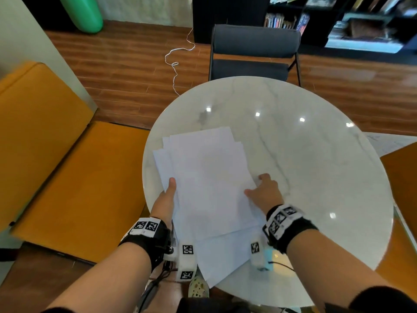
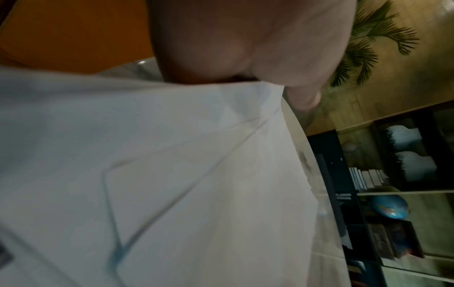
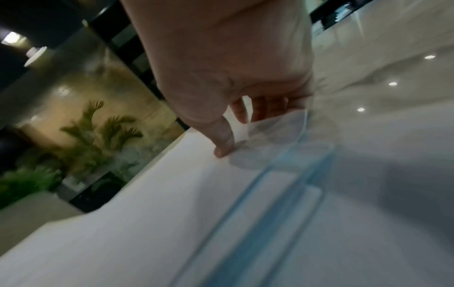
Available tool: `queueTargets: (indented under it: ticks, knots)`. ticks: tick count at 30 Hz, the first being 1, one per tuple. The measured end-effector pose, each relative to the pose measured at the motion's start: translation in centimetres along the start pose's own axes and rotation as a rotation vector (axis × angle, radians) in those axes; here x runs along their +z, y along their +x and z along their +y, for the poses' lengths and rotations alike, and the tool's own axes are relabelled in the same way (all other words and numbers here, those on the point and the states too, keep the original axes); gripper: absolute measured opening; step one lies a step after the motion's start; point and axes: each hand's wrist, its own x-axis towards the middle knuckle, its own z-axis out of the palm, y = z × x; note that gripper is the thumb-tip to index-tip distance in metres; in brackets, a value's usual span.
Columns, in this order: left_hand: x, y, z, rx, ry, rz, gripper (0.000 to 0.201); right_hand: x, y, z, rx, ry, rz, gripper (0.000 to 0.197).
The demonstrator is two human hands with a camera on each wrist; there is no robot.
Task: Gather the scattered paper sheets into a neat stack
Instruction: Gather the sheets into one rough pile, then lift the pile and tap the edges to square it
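Observation:
Several white paper sheets [image 1: 209, 181] lie in a loose, fanned pile on the near left part of the round marble table [image 1: 304, 154]. Their edges do not line up, and one low sheet juts over the table's near rim. My left hand [image 1: 168, 195] holds the pile's left edge, thumb on top and fingers hidden beneath. My right hand [image 1: 261, 190] pinches the right edge. In the right wrist view its thumb [image 3: 223, 143] presses the sheets [image 3: 147, 213] while its fingers show underneath. The left wrist view shows my left hand [image 2: 245, 48] against the paper [image 2: 172, 174].
A dark chair [image 1: 255, 53] stands at the table's far side. An orange bench [image 1: 56, 154] runs along the left and another orange seat [image 1: 404, 172] sits at the right. A white cable [image 1: 176, 62] trails on the wooden floor. Bookshelves [image 1: 338, 19] line the back.

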Motion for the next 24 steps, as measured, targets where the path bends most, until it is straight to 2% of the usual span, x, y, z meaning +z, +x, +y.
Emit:
queueTargets:
  ticks: [3,7,9,11,13,17,19,21,24]
  knots:
    - [0.2,-0.2,-0.1,0.121,0.027,-0.011,0.058,2.3,-1.2,-0.1,-0.1,-0.204,0.018,0.074]
    - [0.0,-0.3,-0.5,0.193,0.067,-0.024,0.045,2.8,-1.2,-0.1,-0.125,-0.219,-0.035,0.086]
    - [-0.3,-0.4,-0.5,0.221,0.074,-0.037,0.041,2.3,-0.9,0.5,-0.142,-0.136,-0.136,0.088]
    - [-0.3,-0.9,-0.4,0.262,0.1,-0.059,0.042,1.7,-0.6,1.3,-0.139,0.01,-0.22,0.094]
    - [0.1,-1.8,0.1,0.319,0.124,-0.074,0.041,1.0,-0.3,2.2,-0.103,0.198,-0.241,0.101]
    - [2.3,-5.1,2.3,0.511,0.249,-0.116,0.041,-0.7,-0.4,3.3,-0.037,0.572,-0.315,0.098]
    - [3.4,-7.4,3.7,0.606,0.308,-0.177,0.042,-1.8,-0.1,3.8,-0.036,0.723,-0.361,0.109]
    - [4.5,-10.0,4.8,0.676,0.325,-0.259,0.042,-3.1,0.1,4.4,-0.07,0.874,-0.343,0.123]
    - [5.6,-12.5,6.1,0.705,0.295,-0.374,0.041,-5.7,0.6,5.1,-0.138,1.162,-0.389,0.121]
